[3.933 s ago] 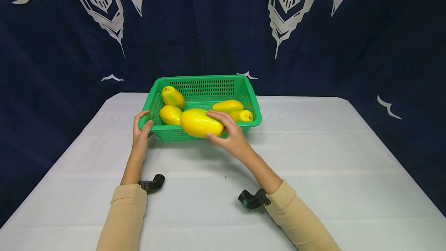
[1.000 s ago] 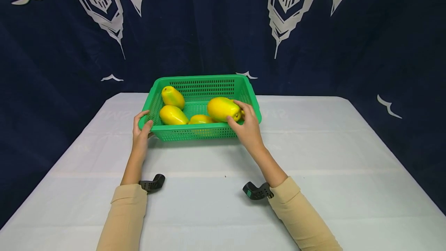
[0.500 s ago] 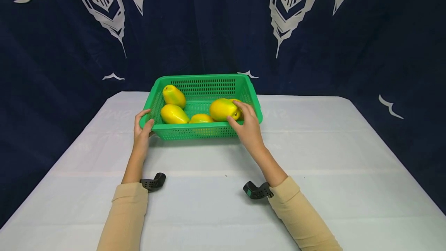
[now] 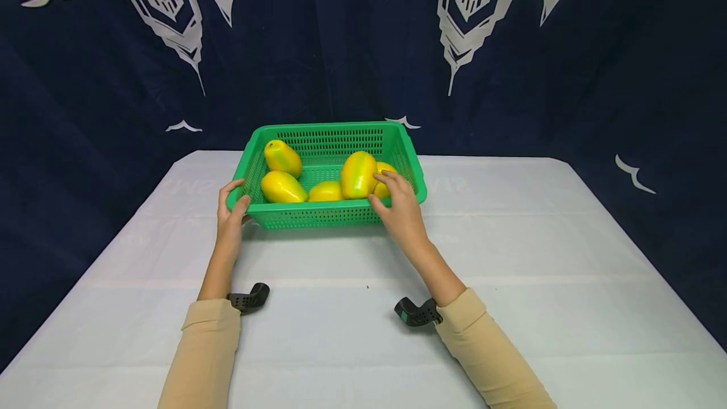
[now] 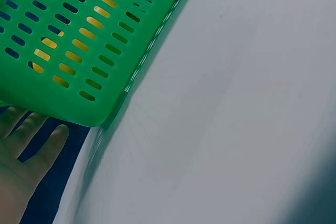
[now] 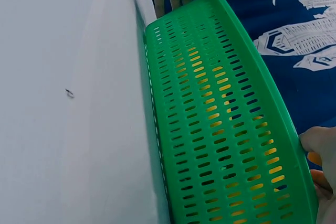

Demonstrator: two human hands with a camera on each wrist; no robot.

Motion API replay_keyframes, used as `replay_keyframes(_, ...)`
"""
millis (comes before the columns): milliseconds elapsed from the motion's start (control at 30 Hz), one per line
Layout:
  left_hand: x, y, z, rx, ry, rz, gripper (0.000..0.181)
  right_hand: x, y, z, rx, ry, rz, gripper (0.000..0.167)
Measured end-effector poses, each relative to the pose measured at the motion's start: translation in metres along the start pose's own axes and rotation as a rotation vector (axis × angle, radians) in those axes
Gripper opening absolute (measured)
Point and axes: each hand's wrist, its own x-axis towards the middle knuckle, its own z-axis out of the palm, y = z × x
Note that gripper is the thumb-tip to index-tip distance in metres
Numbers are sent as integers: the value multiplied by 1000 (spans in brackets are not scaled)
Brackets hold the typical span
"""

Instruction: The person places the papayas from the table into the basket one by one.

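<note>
A green perforated basket (image 4: pixel 324 214) stands toward the back of the white table. My left hand (image 4: pixel 230 213) grips its left front corner, thumb over the rim. In the left wrist view that hand (image 5: pixel 26 156) shows below the basket corner. My right hand (image 4: pixel 400 210) is at the front rim on the right, fingers bent loosely inside and touching the right side of a yellow mango (image 4: pixel 359 175). That mango stands nearly on end. Behind the fingers another mango (image 4: pixel 383 172) is partly hidden. More mangoes lie left: one at the back (image 4: pixel 283 158), others along the front (image 4: pixel 283 187).
White cloth covers the table (image 4: pixel 318 333), and a dark blue patterned curtain (image 4: pixel 341 49) hangs right behind it. Each wrist carries a black camera band, one left (image 4: pixel 250 298) and one right (image 4: pixel 417 312).
Earlier my right hand carried the mango over the front rim into the basket's right side. Since half a second ago the mango has turned from lying to nearly upright, and the fingers have loosened.
</note>
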Motion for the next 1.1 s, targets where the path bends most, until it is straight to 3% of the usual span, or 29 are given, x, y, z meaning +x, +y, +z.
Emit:
replay_keyframes(133, -3, 6, 2, 0, 6, -11, 43, -1, 0, 0, 5, 9, -5, 44)
replay_keyframes(367, 8, -12, -2, -15, 19, -11, 42, -1, 0, -1, 59, 7, -1, 44)
replay_keyframes(600, 9, -14, -2, -12, 20, -14, 42, 0, 0, -4, 159, 8, 21, 44)
replay_keyframes(1100, -8, 11, 3, 9, -8, -8, 45, 4, 4, -11, 348, -12, 40, 45)
